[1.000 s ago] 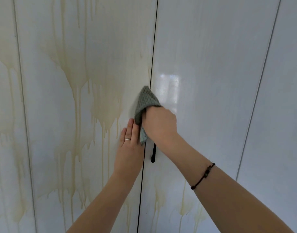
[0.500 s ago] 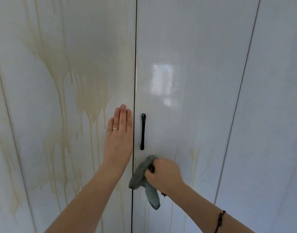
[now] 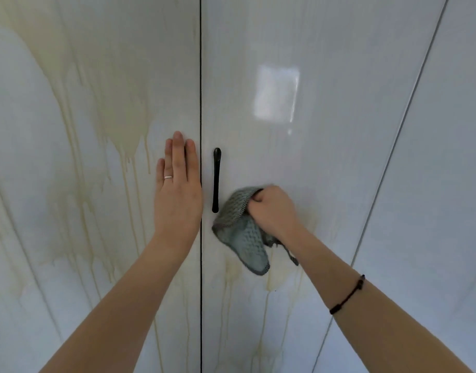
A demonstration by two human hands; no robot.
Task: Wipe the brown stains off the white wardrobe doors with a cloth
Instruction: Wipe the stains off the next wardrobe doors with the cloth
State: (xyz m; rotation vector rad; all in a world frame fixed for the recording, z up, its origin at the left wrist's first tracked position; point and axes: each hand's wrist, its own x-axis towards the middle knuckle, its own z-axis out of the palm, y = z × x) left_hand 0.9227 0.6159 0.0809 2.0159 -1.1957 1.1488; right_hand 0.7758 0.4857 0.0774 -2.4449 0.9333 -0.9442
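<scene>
Two glossy white wardrobe doors meet at a dark vertical gap. The left door (image 3: pixel 56 184) carries wide brown drip stains (image 3: pixel 118 125) running downward. My left hand (image 3: pixel 177 189) lies flat on that door beside the gap, fingers together, a ring on one finger. My right hand (image 3: pixel 271 208) is closed around a bunched grey-green knitted cloth (image 3: pixel 242 230) and presses it against the right door (image 3: pixel 298 144), just right of the black handle (image 3: pixel 216 180). Faint brown streaks (image 3: pixel 274 281) run down the right door below the cloth. Part of the cloth hangs loose under my fist.
A further white door panel (image 3: pixel 441 184) adjoins on the right past a thin vertical seam. A bright window reflection (image 3: pixel 277 95) shows on the right door above my hand. A dark cord bracelet (image 3: pixel 347 294) sits on my right wrist.
My right hand with the cloth dropped from above the handle to below it, then came up and to the right of the handle. My left hand stayed flat on the left door.
</scene>
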